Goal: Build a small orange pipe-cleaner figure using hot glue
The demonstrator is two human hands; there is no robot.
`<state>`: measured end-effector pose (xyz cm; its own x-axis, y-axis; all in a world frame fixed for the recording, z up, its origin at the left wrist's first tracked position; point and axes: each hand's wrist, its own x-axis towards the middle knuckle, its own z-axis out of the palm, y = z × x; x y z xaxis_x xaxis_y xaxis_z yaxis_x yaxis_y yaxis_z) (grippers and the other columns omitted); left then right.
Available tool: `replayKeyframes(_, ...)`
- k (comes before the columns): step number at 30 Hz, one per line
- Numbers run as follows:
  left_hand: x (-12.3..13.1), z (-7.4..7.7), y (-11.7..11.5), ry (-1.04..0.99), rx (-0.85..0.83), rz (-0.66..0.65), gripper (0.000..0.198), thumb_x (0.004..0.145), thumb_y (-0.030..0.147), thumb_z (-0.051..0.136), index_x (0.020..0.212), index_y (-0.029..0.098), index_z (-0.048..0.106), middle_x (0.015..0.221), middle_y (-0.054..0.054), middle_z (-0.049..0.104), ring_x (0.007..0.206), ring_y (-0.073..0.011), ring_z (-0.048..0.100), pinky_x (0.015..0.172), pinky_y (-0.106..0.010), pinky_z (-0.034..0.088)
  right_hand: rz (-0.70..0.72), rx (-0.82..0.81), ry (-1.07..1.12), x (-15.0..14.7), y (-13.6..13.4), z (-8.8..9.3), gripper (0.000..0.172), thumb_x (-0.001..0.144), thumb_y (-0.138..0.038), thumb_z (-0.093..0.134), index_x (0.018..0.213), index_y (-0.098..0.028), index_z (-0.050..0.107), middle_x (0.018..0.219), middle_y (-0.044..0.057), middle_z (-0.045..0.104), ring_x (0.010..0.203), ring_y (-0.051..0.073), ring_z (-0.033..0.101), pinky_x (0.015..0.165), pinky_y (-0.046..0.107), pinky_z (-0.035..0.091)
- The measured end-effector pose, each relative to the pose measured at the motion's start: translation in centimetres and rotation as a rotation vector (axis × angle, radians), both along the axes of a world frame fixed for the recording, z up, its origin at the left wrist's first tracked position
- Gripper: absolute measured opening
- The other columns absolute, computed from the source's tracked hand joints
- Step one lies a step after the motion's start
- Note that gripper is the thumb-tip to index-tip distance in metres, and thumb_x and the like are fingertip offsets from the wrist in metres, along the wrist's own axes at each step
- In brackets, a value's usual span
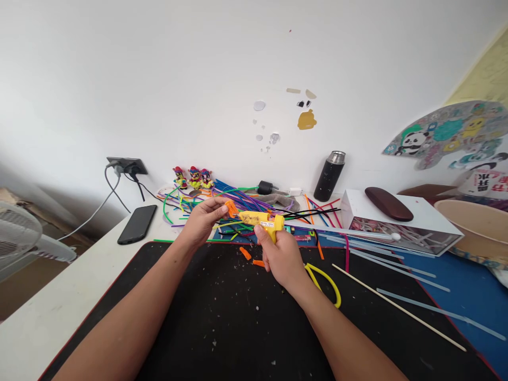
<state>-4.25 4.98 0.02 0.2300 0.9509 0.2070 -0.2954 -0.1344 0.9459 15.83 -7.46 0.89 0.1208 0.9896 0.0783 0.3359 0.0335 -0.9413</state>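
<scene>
Left hand (201, 221) is pinching orange fuzz (230, 208), right hand (282, 257) gripping the glue gun (254, 217)! The box (426, 214) is holding pale strips (413, 239).

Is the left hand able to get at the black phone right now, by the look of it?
Probably, though not empty-handed: the left hand is pinching an orange piece. Nothing tall appears to stand between it and the phone.

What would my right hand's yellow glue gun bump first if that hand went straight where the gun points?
Probably the orange piece in your left hand: the yellow glue gun in your right hand points towards it, close by. Whether they already touch is hard to tell.
</scene>
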Motion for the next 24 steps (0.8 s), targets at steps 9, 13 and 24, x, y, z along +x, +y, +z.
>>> replayKeyframes(9,0.01,0.17,-0.01,-0.013,-0.004,0.000,0.041,0.062,0.041,0.099,0.090,0.016,0.083,0.081,-0.005,0.075,0.066,-0.0120,0.060,0.067,-0.024,0.051,-0.009,0.001,-0.008,0.09,0.05,0.04,0.063,0.096,-0.077,0.046,0.067,-0.022,0.058,0.037,-0.003,0.049,0.038,0.016,0.053,0.046,0.028,0.039)
replayKeyframes(13,-0.03,0.14,0.06,-0.012,0.007,0.005,0.041,0.062,0.042,0.098,0.090,0.016,0.083,0.081,-0.005,0.075,0.066,-0.0124,0.060,0.067,-0.024,0.051,-0.008,-0.005,0.004,0.06,0.07,0.03,0.064,0.094,-0.079,0.046,0.067,-0.022,0.058,0.038,-0.003,0.048,0.037,0.016,0.051,0.046,0.028,0.039)
replayKeyframes(24,-0.13,0.03,0.22,-0.037,0.007,0.003,0.040,0.063,0.041,0.099,0.090,0.016,0.083,0.080,-0.005,0.075,0.066,-0.0122,0.061,0.066,-0.024,0.051,-0.018,0.025,-0.062,0.12,0.06,-0.17,0.066,0.095,-0.079,0.044,0.066,-0.022,0.058,0.039,-0.002,0.048,0.041,0.016,0.051,0.049,0.029,0.040)
